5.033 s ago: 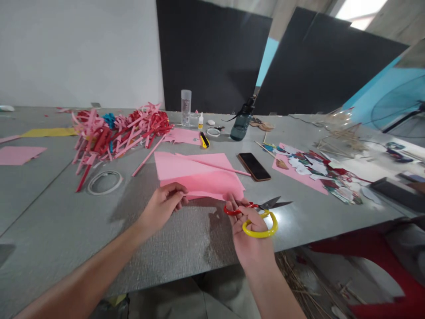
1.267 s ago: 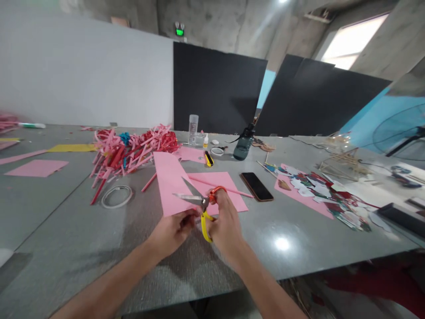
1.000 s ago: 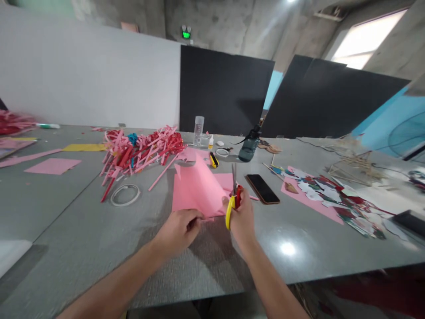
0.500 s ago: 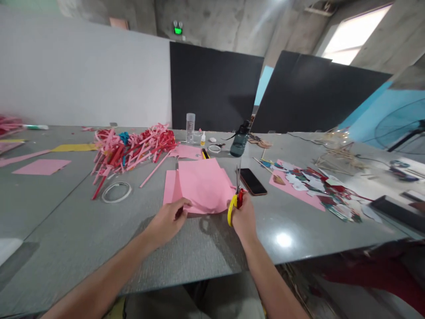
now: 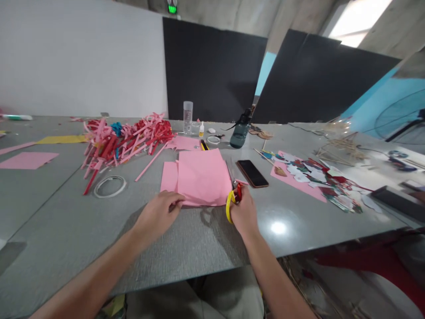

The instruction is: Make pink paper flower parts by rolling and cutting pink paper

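Observation:
My left hand (image 5: pixel 162 208) pinches the near left corner of a pink paper sheet (image 5: pixel 203 177). Another pink piece (image 5: pixel 168 173) sticks out beneath it on the left. My right hand (image 5: pixel 245 208) grips scissors (image 5: pixel 229 204) with yellow and red handles, fingers in the loops. The blades point away from me along the right edge of the sheet. A narrow pink strip (image 5: pixel 241 182) lies beside the blades. Whether the blades are parted is hard to make out.
A phone (image 5: pixel 253 173) lies right of the scissors. Left are a heap of pink and red strips (image 5: pixel 126 141) and a white tape ring (image 5: pixel 110 186). Behind stand a dark bottle (image 5: pixel 241 130), a clear cylinder (image 5: pixel 187 117) and a glue bottle (image 5: pixel 201 130). Paper scraps (image 5: pixel 312 175) cover the right side.
The view has tipped downward slightly. The sheet lies flatter now, and the scissors' blades have swung from upright to along its right edge. Both hands keep their hold.

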Motion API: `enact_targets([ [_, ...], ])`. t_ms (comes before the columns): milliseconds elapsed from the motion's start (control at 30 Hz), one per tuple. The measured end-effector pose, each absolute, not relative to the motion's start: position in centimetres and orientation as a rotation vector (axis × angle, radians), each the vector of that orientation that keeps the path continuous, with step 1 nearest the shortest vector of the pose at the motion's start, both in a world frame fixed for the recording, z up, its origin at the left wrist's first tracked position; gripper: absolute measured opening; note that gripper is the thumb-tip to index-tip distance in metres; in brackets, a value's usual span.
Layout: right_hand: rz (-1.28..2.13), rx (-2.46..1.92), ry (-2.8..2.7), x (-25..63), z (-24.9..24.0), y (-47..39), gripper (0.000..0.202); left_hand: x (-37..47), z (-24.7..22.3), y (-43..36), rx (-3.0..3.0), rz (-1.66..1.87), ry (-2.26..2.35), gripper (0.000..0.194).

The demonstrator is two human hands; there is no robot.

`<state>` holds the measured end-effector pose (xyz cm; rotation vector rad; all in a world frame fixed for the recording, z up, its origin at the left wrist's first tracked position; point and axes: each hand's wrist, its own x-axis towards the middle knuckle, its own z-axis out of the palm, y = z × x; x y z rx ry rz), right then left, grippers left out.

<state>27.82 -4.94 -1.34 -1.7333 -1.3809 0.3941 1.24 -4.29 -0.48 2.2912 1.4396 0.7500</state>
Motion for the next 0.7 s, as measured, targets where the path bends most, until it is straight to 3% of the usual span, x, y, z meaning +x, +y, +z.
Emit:
enact_targets([
  [200,0.382,-1.723,-1.424,27.6,-1.5,-5.1,0.024,0.6,0.9,-4.6,2.314,0.541,1.526,0.028],
  [700,0.479,-1.690,-1.360,27.1,-0.6,-5.4,0.019,-0.3,1.1,-6.3,2.562,0.362,1.594,0.021],
])
